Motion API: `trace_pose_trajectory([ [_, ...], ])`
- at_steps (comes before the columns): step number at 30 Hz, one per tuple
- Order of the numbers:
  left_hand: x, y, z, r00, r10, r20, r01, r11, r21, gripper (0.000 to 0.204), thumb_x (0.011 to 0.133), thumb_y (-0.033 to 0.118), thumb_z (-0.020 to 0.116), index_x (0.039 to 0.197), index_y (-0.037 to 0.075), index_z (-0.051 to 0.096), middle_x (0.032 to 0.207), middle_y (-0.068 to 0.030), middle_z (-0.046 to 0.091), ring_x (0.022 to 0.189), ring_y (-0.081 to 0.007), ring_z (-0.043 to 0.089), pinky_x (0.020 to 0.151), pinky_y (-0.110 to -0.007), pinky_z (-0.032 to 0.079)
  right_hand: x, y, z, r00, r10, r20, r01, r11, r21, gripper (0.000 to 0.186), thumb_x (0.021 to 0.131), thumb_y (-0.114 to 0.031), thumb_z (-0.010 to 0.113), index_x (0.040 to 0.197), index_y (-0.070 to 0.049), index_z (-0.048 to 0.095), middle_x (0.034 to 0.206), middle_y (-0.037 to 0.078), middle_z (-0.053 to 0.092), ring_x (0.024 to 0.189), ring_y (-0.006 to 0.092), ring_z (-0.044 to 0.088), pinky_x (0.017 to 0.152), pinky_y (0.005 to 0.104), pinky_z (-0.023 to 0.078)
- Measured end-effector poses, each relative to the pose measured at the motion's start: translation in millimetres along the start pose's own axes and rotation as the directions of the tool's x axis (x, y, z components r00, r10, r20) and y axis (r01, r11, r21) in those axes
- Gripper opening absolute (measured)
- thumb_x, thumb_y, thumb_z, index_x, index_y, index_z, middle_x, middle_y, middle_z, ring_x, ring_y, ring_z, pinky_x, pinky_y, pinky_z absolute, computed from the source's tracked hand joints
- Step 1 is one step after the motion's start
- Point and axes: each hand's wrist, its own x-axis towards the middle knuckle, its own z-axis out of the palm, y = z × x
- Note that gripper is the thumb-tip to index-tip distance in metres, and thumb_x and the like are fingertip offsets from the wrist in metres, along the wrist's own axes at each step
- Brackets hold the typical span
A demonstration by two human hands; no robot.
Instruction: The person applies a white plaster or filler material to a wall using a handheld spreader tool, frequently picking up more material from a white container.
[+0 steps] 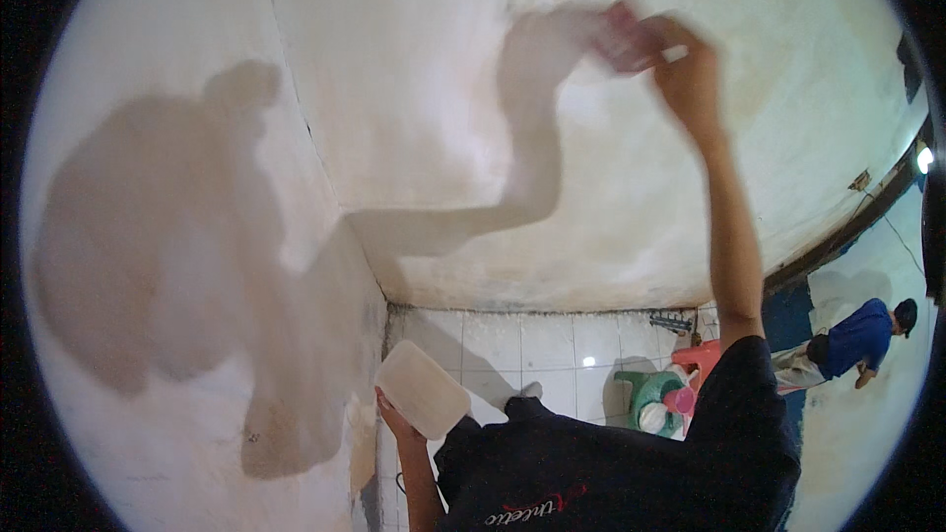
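My right hand (688,74) is raised high against the pale wall (443,99). Its fingers close around a reddish flat piece (628,36), smeared by motion, so its kind is hard to make out. That piece is at or very near the wall's surface; contact cannot be told. Lower down, my left hand (396,421) grips a whitish rectangular plastic container (424,389) by its left side, in front of my body. What the container holds, if anything, does not show. Shadows of my arm and body fall across both walls.
Two walls meet at a corner left of centre, above white floor tiles (547,340). Right of me stand a green tub (641,402), a pink cup (680,400) and a red plastic stool (702,360). Farther right, another person (855,343) in a blue shirt and dark cap stands by a wall.
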Motion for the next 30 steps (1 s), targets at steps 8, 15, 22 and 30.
trace_pose_trajectory([
  [8, -7, 20, 22, 0.993, 0.004, 0.114, 0.011, 0.991, -0.131, 0.056, 0.101, 0.05, 0.029, 0.133, 0.007, 0.046, 0.126, -0.012, 0.057, 0.109, -0.0303, 0.061, 0.091, -0.045, 0.053, 17, -35, 84, 0.989, 0.145, 0.016, -0.146, 0.98, 0.138, 0.018, 0.08, -0.02, 0.07, 0.088, -0.006, 0.063, 0.083, 0.017, 0.065, 0.077, 0.0352, 0.063, 0.066, 0.0424, 0.049],
  [15, -3, 14, 11, 0.994, 0.022, 0.109, -0.012, 0.995, -0.095, 0.056, 0.1, 0.051, 0.033, 0.135, 0.009, 0.044, 0.126, -0.0122, 0.057, 0.109, -0.0331, 0.059, 0.091, -0.05, 0.052, 10, 122, 6, 0.93, 0.251, -0.267, -0.287, 0.952, -0.106, 0.036, 0.08, -0.034, 0.076, 0.09, 0.0, 0.07, 0.079, 0.013, 0.071, 0.071, 0.0205, 0.069, 0.068, 0.0327, 0.053],
  [22, -8, 13, 18, 0.997, -0.015, 0.074, 0.013, 1.0, 0.027, 0.051, 0.102, 0.047, 0.029, 0.132, 0.009, 0.046, 0.124, -0.0108, 0.057, 0.108, -0.0289, 0.061, 0.088, -0.045, 0.054, -91, 256, -87, 0.646, 0.725, -0.241, -0.751, 0.66, -0.029, 0.056, 0.078, -0.057, 0.069, 0.083, -0.001, 0.073, 0.076, 0.013, 0.071, 0.072, 0.0226, 0.068, 0.068, 0.0358, 0.051],
  [30, 9, 3, 18, 0.978, -0.074, 0.195, 0.078, 0.997, -0.011, 0.05, 0.103, 0.044, 0.028, 0.131, 0.008, 0.046, 0.127, -0.0127, 0.056, 0.113, -0.03, 0.059, 0.089, -0.046, 0.054, -213, 256, -95, 0.299, 0.937, -0.182, -0.614, 0.335, 0.714, 0.023, 0.08, -0.02, 0.077, 0.089, -0.002, 0.064, 0.08, 0.005, 0.064, 0.072, 0.0131, 0.059, 0.066, 0.031, 0.051],
])
